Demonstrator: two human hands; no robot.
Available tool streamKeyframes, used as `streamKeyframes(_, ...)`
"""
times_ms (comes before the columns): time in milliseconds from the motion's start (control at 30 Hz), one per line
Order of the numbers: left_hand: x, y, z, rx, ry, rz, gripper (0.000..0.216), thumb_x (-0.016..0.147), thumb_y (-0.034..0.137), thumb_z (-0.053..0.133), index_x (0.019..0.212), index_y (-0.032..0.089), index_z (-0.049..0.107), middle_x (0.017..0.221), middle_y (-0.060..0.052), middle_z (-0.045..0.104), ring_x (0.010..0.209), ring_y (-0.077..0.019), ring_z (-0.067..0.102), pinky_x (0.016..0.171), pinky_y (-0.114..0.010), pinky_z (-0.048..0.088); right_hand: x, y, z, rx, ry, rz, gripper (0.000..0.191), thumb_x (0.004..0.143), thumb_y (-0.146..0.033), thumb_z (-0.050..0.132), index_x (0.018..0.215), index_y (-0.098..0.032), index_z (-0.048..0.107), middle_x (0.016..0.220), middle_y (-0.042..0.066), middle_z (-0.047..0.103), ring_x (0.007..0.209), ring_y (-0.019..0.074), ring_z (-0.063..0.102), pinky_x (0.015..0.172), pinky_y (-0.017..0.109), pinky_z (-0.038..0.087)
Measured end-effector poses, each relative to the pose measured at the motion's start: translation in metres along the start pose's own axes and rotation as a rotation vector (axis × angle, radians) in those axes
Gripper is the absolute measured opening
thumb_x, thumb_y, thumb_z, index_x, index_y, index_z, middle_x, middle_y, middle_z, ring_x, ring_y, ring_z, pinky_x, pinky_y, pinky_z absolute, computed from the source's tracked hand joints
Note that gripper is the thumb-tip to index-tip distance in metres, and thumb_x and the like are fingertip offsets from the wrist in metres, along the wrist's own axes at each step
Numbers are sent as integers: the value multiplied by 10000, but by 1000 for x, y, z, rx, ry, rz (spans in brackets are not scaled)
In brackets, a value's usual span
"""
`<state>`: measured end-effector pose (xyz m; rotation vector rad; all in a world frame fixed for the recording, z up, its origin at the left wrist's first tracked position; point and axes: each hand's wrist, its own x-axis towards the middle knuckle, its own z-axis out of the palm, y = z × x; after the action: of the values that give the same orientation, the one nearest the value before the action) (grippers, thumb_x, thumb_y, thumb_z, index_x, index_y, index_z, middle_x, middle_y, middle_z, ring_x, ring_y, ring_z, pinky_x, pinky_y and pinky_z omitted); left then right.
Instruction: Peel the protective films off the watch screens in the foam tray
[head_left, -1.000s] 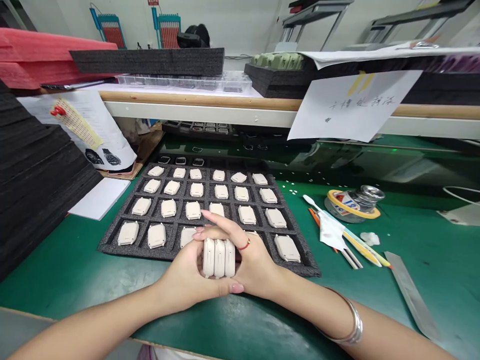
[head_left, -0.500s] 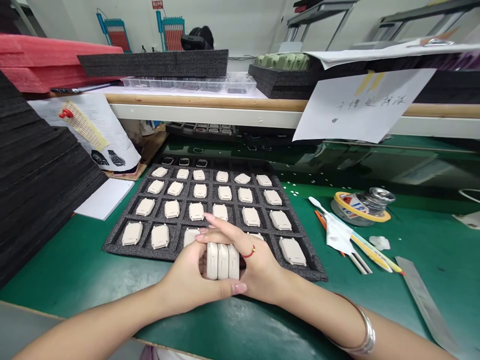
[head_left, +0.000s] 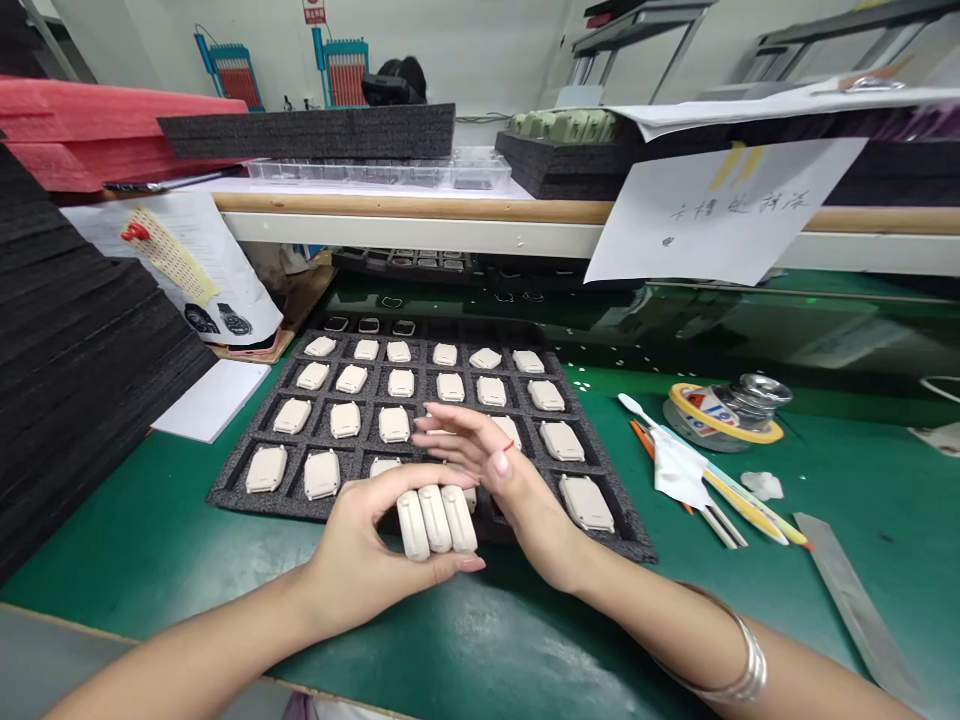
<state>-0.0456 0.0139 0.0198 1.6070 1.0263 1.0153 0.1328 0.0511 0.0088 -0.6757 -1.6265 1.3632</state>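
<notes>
Three cream watch cases (head_left: 436, 520) stand side by side on edge in the grip of my left hand (head_left: 367, 530), thumb below and fingers above. Their side faces, with small round buttons near the top, point toward me. My right hand (head_left: 517, 490) is just to the right, fingers stretched out and apart from the cases, with nothing seen in it. Beneath and behind both hands lies a black foam tray (head_left: 292, 505) of square compartments, most with a cream watch case (head_left: 322, 473) lying in them. Some front compartments are hidden by my hands.
On the green bench to the right are a tape roll (head_left: 720, 420) with a metal-topped jar, a white-headed brush, tweezers and a steel ruler (head_left: 855, 600). Black foam sheets (head_left: 75, 350) are stacked at left. A shelf (head_left: 420, 225) spans the back, with a paper note (head_left: 724, 215) hanging down.
My right hand has come away from the watch cases, to the right and upward, and its fingers have opened. The three cases have tilted in my left hand.
</notes>
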Motion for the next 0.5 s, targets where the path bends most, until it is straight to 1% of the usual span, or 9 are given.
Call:
streamKeyframes(67, 0, 0, 0, 48, -1, 62, 402, 731, 273, 836, 1114, 260, 714, 1155, -52, 728, 1097, -255, 653, 987, -361, 483, 2, 2, 1, 134, -41, 138, 645, 932, -708, 385, 1361, -237, 485, 1286, 122, 625, 1161, 268, 638, 994, 463, 524)
streamKeyframes(133, 1, -1, 1, 82, 3, 110, 392, 738, 271, 831, 1113, 262, 717, 1148, -56, 730, 1096, -259, 651, 993, -379, 477, 2, 3, 2, 210, -115, 214, 665, 914, -729, 403, 1348, -233, 487, 1201, 113, 678, 1102, 263, 674, 961, 458, 545)
streamKeyframes(167, 2, -2, 1, 101, 8, 132, 393, 737, 271, 832, 1113, 263, 719, 1131, -57, 735, 1087, -263, 652, 989, -389, 478, 2, 2, 3, 230, -148, 229, 670, 894, -731, 451, 1342, -234, 488, 1180, 107, 692, 1094, 262, 681, 966, 458, 543)
streamKeyframes(233, 3, -4, 2, 130, 7, 177, 363, 761, 259, 812, 1112, 262, 719, 1105, -58, 742, 1076, -263, 653, 988, -401, 477, 2, 0, 5, 249, -189, 232, 723, 807, -697, 633, 1343, -239, 475, 1197, 106, 693, 1100, 267, 682, 977, 458, 539)
streamKeyframes(300, 3, -6, 2, 135, -16, 226, 308, 807, 232, 768, 1110, 267, 720, 1114, -55, 738, 1095, -254, 647, 1013, -400, 464, 1, -3, 6, 214, -189, 223, 846, 684, -581, 819, 1362, -240, 445, 1235, 114, 676, 1144, 281, 662, 984, 456, 540)
streamKeyframes(333, 3, -7, 2, 130, -34, 247, 291, 827, 217, 746, 1111, 275, 721, 1134, -53, 728, 1112, -248, 640, 1029, -395, 456, 0, -5, 7, 164, -175, 217, 899, 635, -503, 878, 1371, -238, 436, 1261, 118, 661, 1183, 285, 640, 1004, 454, 528)
streamKeyframes(400, 1, -10, 2, 118, -65, 262, 283, 849, 195, 715, 1108, 309, 729, 1210, -48, 681, 1172, -243, 608, 1054, -380, 444, 0, -7, 8, 47, -123, 198, 942, 594, -364, 918, 1391, -237, 431, 1306, 120, 632, 1214, 288, 619, 1024, 445, 517)
streamKeyframes(467, -1, -12, 1, 123, -59, 219, 387, 823, 187, 739, 1171, 353, 703, 1356, -46, 570, 1300, -270, 511, 1103, -397, 406, -1, -8, 9, -28, -72, 154, 960, 600, -278, 907, 1423, -253, 412, 1278, 104, 650, 1134, 275, 666, 978, 428, 552)
streamKeyframes(500, -2, -12, 2, 116, -44, 178, 521, 780, 192, 784, 1250, 376, 654, 1443, -46, 486, 1365, -295, 439, 1131, -422, 375, -2, -8, 9, -50, -50, 126, 975, 613, -244, 897, 1445, -269, 388, 1226, 88, 680, 1069, 265, 697, 942, 421, 573)
